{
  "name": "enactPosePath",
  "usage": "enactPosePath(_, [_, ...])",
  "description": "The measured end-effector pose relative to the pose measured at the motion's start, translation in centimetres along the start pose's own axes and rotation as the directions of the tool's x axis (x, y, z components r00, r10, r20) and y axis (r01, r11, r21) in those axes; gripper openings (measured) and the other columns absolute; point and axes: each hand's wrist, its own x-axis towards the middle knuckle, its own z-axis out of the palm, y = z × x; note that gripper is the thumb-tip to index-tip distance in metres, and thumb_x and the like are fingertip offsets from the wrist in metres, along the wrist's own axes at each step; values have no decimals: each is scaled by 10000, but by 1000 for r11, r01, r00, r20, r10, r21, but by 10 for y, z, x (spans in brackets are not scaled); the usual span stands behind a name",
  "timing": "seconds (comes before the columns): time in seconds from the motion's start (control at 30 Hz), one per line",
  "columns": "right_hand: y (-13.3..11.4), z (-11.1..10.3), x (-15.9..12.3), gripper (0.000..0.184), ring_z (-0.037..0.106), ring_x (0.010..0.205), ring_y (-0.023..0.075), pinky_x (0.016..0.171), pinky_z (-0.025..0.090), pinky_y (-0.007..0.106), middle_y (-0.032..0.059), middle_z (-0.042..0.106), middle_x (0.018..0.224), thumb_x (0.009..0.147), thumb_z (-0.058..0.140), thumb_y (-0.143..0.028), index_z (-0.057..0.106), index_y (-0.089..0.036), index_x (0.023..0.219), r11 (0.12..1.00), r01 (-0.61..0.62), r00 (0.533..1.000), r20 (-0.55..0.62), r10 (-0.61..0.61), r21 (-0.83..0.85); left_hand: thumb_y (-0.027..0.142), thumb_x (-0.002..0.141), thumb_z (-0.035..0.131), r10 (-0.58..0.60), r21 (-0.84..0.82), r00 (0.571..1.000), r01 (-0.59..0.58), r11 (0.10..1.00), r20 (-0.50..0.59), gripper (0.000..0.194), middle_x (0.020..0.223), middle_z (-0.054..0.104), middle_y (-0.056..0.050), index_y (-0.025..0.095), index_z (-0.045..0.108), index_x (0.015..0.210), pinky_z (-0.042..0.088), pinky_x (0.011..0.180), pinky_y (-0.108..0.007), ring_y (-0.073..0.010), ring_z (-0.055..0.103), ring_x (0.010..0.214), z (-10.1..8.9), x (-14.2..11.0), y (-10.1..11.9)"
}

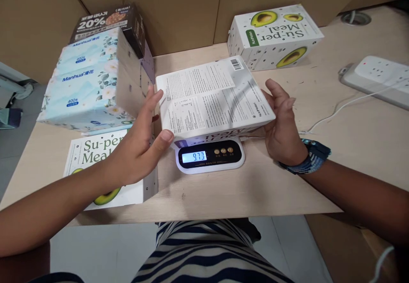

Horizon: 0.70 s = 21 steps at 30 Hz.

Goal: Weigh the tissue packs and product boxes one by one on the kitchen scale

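Observation:
A white Su-per Meal box (pixel 211 98), printed with text and a barcode on its upper face, is held between my hands above the kitchen scale (pixel 209 157). The scale is lit and seems to read 9.73; the box hides its platform, so I cannot tell if they touch. At the box's left end, my left hand (pixel 140 142) has its thumb on the near corner and a fingertip on the side edge. My right hand (pixel 283 125) is against the right end, fingers curved and partly hidden behind the box.
Another Su-per Meal box (pixel 137 191) lies under my left forearm. Tissue packs (pixel 86 83) and a dark brown box (pixel 105 21) stand at the back left. A third avocado box (pixel 276 36) stands at the back. A power strip (pixel 383 76) with a white cable (pixel 338 108) lies right.

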Motion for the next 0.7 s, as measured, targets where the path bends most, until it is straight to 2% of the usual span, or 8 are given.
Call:
enactPosePath(0.07, [-1,0,1,745,581,1601,317,1259,605,576,20,552,1739,1048,279,-845,345,-487,1698,1000,-15,1000,15,14,11,722,1123,390,-13,-13,1000,12,1000,-21,787,1955,-13,9,479,59,1795,229,1470,-662,-377,81,1819,1,0,2])
enactPosePath(0.17, [-4,3,1,774,526,1649,305,1335,525,599,30,588,1708,1051,257,-867,404,-441,1681,997,-42,999,-31,44,59,701,1118,438,-19,-20,998,17,1000,-65,765,1949,89,38,498,128,1788,273,1460,-664,-380,127,1813,3,0,2])
enactPosePath(0.23, [-7,6,0,798,529,1648,307,1352,501,614,32,614,1684,1029,295,-902,449,-431,1655,992,-61,995,-68,68,109,702,1111,458,-24,-19,998,23,1000,-64,778,1949,87,42,498,134,1787,246,1465,-671,-384,120,1813,3,0,1])
enactPosePath(0.3, [-9,8,-1,799,544,1636,309,1344,511,613,30,615,1685,1024,298,-908,459,-436,1648,990,-77,994,-73,86,119,695,1115,455,-25,-2,998,25,1000,-53,779,1953,44,44,488,124,1789,174,1484,-650,-366,46,1821,3,0,2])
enactPosePath(0.4, [-10,7,-1,763,569,1615,297,1311,558,545,19,614,1687,1032,283,-893,476,-467,1634,991,-92,993,-61,98,99,684,1135,412,-12,38,999,13,999,-42,789,1955,-25,-17,416,84,1801,128,1483,-664,-361,-55,1819,2,1,6])
enactPosePath(0.5, [-12,6,0,768,602,1581,315,1270,589,514,23,631,1669,990,408,-921,555,-456,1583,986,-100,989,-92,113,134,645,1153,397,10,64,1000,-9,998,-18,798,1949,-26,-115,320,72,1806,147,1461,-717,-402,-66,1810,1,2,9])
enactPosePath(0.6, [-19,7,0,818,575,1599,349,1240,605,552,36,618,1682,943,488,-947,603,-419,1556,980,-106,988,-98,123,167,603,1146,484,89,77,995,-86,993,-38,788,1948,42,-112,335,136,1801,177,1447,-724,-399,-58,1806,2,4,2])
enactPosePath(0.7, [-27,9,-2,792,504,1655,348,1212,619,588,46,636,1659,994,431,-913,589,-404,1580,972,-145,983,-84,162,183,688,1052,652,175,43,979,-172,984,-107,908,1949,66,-83,379,220,1788,268,1408,-744,-427,-3,1800,6,6,-12])
